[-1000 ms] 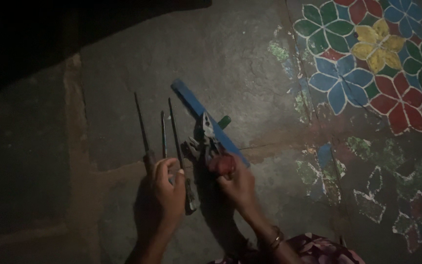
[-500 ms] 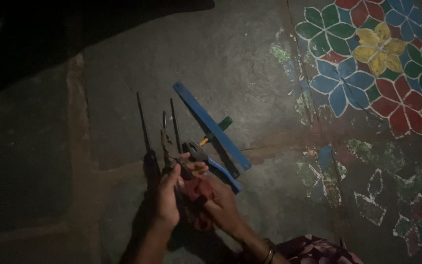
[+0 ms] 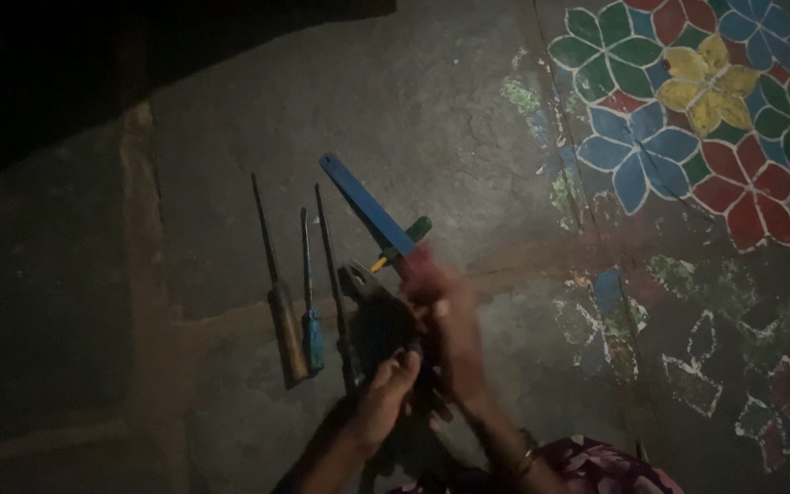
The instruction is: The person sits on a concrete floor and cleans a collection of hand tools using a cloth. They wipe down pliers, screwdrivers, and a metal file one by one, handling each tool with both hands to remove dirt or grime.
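Gripping dark pliers (image 3: 372, 306) low over the stone floor (image 3: 468, 119), left hand (image 3: 384, 402) curled shut around the handles, right hand (image 3: 445, 306) blurred, grip impossible to tell. Likely heavy, stiff steel, best taken by the handles. Just beyond the grip, a flat blue bar (image 3: 363, 203); left of it, three slim screwdrivers (image 3: 308, 311) lying parallel. Further right, painted flowers (image 3: 697, 101) on rough stone.

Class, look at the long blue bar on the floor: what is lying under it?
A green-handled tool pokes out from beneath the blue bar, with an orange bit beside it. The bar's lower end is covered by the blurred right hand, so anything under there is hidden.
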